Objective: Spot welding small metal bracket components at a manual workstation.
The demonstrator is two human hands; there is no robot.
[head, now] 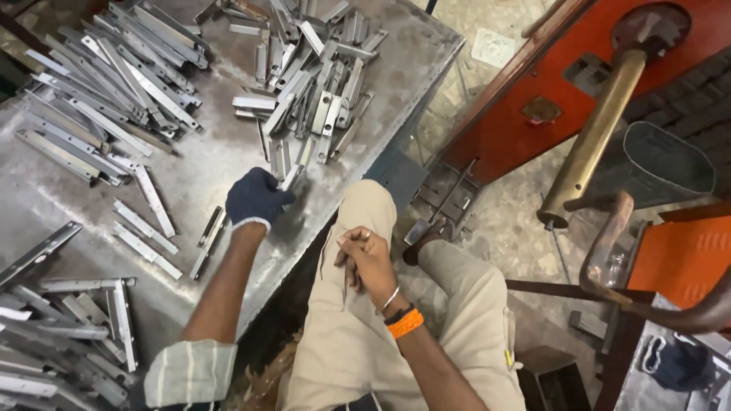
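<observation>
Being gripped in the gloved left hand (pixel 256 198) is a short metal strip (pixel 292 177), its long axis running diagonally, the free end pointing up and to the right toward the central pile of strips (pixel 312 84). The gloved fingers (pixel 268 199) are being kept clenched around the strip's lower end, just above the steel worktop (pixel 411 53), near its front edge. The bare right hand (pixel 365 259) is being rested on the thigh of the beige trousers (pixel 343 335), fingers loosely curled and nothing being held. A longer pile of strips (pixel 106 84) is being observed at the far left, another heap (pixel 61 335) at the near left corner. A small pale label (pixel 493 47), roughly square, is lying on the floor beside the red machine frame (pixel 533 99).
</observation>
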